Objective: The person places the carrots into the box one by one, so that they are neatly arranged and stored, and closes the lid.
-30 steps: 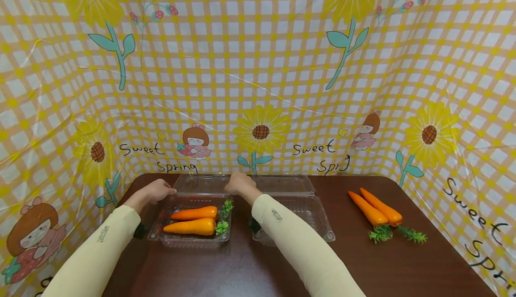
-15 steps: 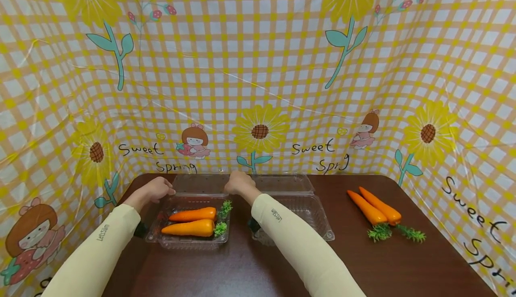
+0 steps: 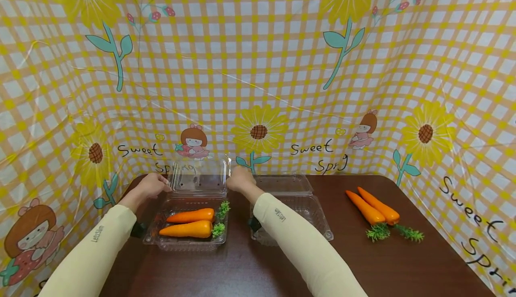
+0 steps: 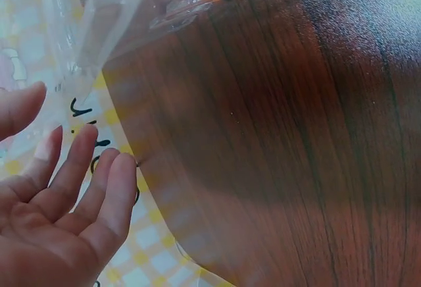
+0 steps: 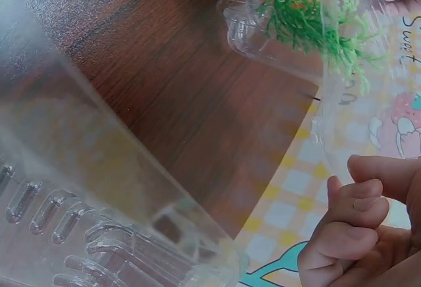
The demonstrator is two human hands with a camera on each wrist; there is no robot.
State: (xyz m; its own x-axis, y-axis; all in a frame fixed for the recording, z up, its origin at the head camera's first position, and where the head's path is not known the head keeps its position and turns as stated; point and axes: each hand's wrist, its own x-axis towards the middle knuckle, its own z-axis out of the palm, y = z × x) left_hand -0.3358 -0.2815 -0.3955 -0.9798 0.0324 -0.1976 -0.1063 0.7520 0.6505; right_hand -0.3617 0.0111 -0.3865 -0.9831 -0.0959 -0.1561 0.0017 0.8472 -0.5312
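In the head view, a clear plastic clamshell box (image 3: pixel 189 245) on the left holds two orange carrots (image 3: pixel 187 229) with green tops. Its hinged lid (image 3: pixel 199 171) stands tilted up at the back. My right hand (image 3: pixel 242 179) pinches the lid's right edge between thumb and curled fingers (image 5: pixel 358 205). At the lid's left edge is my left hand (image 3: pixel 151 186), its thumb and loosely bent fingers (image 4: pixel 118 188) apart in the left wrist view. Whether its fingertips touch the plastic is hard to tell.
A second clear clamshell box (image 3: pixel 318 218) stands open to the right, partly behind my right sleeve, its lid (image 3: pixel 286 184) lying back. Two more carrots (image 3: pixel 372 207) lie at the right of the brown table (image 3: pixel 242 270). A checked cloth (image 3: pixel 258 73) hangs round the table.
The left box's lid has swung up from lying back to a raised tilt, with my right hand at its edge. Both hands have risen slightly; the left has shifted a little left.
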